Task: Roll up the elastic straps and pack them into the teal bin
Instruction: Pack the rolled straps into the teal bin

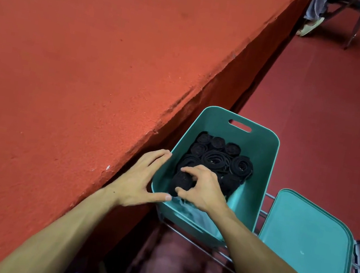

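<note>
The teal bin (258, 153) stands on a metal rack beside the red table and holds several black rolled elastic straps (215, 158) packed side by side. My right hand (203, 189) reaches into the bin's near end, its fingers and thumb pinched around one rolled strap (182, 180) that rests among the others. My left hand (142, 177) grips the bin's near left corner, fingers on the outer wall and thumb along the rim.
A red cloth-covered table (78, 73) fills the left side, its edge running next to the bin. The teal lid (305, 246) lies on the wire rack (358, 270) to the right. A chair and someone's foot (309, 27) are at the far top right on the red floor.
</note>
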Tool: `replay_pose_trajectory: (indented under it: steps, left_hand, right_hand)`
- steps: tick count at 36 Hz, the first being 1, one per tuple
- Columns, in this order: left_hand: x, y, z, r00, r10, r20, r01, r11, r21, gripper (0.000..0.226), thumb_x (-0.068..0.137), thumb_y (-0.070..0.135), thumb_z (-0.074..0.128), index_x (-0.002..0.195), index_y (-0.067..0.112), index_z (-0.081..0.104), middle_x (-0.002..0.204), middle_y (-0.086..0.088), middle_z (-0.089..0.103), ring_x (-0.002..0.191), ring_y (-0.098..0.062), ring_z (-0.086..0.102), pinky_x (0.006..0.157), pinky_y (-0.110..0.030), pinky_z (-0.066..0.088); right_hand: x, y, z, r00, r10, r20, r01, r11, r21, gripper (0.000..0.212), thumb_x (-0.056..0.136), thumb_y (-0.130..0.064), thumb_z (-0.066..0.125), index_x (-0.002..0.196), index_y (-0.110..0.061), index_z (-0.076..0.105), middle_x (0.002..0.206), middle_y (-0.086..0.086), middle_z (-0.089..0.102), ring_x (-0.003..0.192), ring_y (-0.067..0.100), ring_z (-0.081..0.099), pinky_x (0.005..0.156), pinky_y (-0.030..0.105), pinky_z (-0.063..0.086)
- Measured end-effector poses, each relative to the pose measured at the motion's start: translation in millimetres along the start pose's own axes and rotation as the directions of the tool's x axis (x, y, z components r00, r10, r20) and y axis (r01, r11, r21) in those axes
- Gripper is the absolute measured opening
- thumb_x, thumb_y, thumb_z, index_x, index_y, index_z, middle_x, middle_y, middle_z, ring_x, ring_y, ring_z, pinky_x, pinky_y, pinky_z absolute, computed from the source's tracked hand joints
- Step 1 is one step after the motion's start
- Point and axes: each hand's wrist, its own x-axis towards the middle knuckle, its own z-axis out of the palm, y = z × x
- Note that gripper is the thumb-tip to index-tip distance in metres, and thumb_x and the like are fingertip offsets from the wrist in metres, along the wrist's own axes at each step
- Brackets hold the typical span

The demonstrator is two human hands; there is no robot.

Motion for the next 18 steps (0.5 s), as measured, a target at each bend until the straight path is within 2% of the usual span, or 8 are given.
replay_pose_trajectory:
  steps: [2,5,9,15,18]
  left_hand:
    - [-1,2,-1,1.0,-0.006,0.006,0.006,1.0,0.003,0.112,0.075,0.086,0.044,0.155,0.011,0.021,0.155,0.005,0.018,0.144,-0.002,0.009,0.115,-0.008,0.002]
    - [-1,3,-2,1.0,-0.017,0.014,0.017,1.0,0.009,0.112,0.076,0.086,0.044,0.155,0.012,0.019,0.154,0.008,0.016,0.144,-0.002,0.009,0.115,-0.008,0.001]
    - [-1,2,-1,0.999,-0.037,0.029,0.037,0.999,0.009,0.112,0.076,0.086,0.044,0.156,0.012,0.019,0.155,0.008,0.016,0.146,-0.005,0.009,0.115,-0.008,0.001]
    - [-2,2,0,0.999,-0.046,0.021,0.046,0.999,-0.016,0.11,0.077,0.084,0.045,0.156,0.011,0.019,0.155,0.007,0.018,0.144,-0.002,0.01,0.115,-0.008,0.003]
    - [-2,2,1,0.998,-0.052,0.03,0.053,0.998,-0.031,0.109,0.077,0.082,0.047,0.156,0.012,0.019,0.157,0.001,0.022,0.144,-0.006,0.014,0.117,-0.01,0.005]
  right_hand:
    - [4,3,5,1.0,0.004,0.031,-0.003,1.0,-0.009,0.059,0.071,-0.031,0.083,0.127,-0.022,0.065,0.116,-0.002,0.058,0.107,0.017,0.057,0.09,0.03,0.052]
    - [11,9,13,0.997,-0.011,0.073,0.014,0.999,-0.041,0.06,0.072,-0.03,0.083,0.128,-0.02,0.065,0.118,0.001,0.059,0.111,0.02,0.057,0.099,0.034,0.047]
    - [19,15,21,0.992,-0.052,0.114,0.058,0.997,-0.054,0.057,0.075,-0.023,0.082,0.129,-0.017,0.064,0.12,0.002,0.06,0.111,0.021,0.058,0.101,0.03,0.043]
    - [30,24,30,0.993,-0.069,0.096,0.073,0.997,-0.038,0.058,0.072,-0.021,0.085,0.126,-0.015,0.066,0.117,0.002,0.063,0.11,0.019,0.059,0.1,0.024,0.042]
    - [31,27,37,0.996,-0.059,0.064,0.06,0.998,-0.008,0.06,0.07,-0.021,0.086,0.127,-0.015,0.066,0.116,0.002,0.064,0.106,0.019,0.059,0.097,0.027,0.046]
